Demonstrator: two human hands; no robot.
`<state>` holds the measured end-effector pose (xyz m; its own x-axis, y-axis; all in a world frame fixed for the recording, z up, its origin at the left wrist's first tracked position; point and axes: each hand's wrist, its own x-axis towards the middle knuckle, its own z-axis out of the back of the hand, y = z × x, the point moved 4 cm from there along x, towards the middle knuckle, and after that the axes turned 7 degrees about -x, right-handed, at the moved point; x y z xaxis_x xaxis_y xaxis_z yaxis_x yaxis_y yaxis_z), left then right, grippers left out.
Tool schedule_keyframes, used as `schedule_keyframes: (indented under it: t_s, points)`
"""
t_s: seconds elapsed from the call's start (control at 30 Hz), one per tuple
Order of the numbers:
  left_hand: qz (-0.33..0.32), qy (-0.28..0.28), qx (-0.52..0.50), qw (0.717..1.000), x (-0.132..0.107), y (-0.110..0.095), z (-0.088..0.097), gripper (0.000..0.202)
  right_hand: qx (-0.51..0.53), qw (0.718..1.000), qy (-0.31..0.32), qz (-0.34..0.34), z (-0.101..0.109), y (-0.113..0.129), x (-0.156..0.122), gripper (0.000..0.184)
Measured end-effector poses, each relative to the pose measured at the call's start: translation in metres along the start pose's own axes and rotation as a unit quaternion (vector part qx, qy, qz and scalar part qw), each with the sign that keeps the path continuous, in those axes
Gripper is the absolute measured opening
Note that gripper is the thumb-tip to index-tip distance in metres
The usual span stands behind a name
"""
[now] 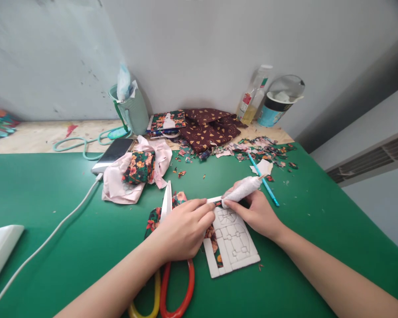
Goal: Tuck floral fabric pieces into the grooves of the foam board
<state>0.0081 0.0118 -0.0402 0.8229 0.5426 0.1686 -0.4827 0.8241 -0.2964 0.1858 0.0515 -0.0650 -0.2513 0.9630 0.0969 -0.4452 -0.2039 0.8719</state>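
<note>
A white foam board (236, 245) with grooved window-like lines lies on the green mat (66, 194), with floral fabric tucked along its left side. My left hand (185, 228) rests closed over the board's left edge, fingers pressing the fabric down. My right hand (256, 211) grips a white wrapped tool (242, 190) like a pen, its tip at the board's top edge. Scissors with red and yellow handles (168, 282) lie under my left hand, blades (166, 201) pointing away.
Pink and floral fabric pile (137, 173), a phone (112, 154) with a white cable, a teal cup (131, 110), dark red cloth (207, 128), fabric scraps (262, 152), a blue pen (263, 181), a bottle (254, 95) and a tub (278, 106) sit behind. A white object (0, 247) lies far left.
</note>
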Motion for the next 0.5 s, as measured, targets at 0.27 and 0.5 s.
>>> schedule_keyframes:
  t_s: [0.27,0.5]
  points:
    - [-0.001,-0.002,0.006,1.000,0.000,0.000,0.000,0.026,0.019,1.000,0.006,-0.016,0.000,0.002,0.001,0.017]
    - [-0.001,-0.003,0.007,1.000,0.000,0.000,0.000,0.026,0.075,0.995,-0.002,-0.058,-0.001,-0.005,0.002,0.028]
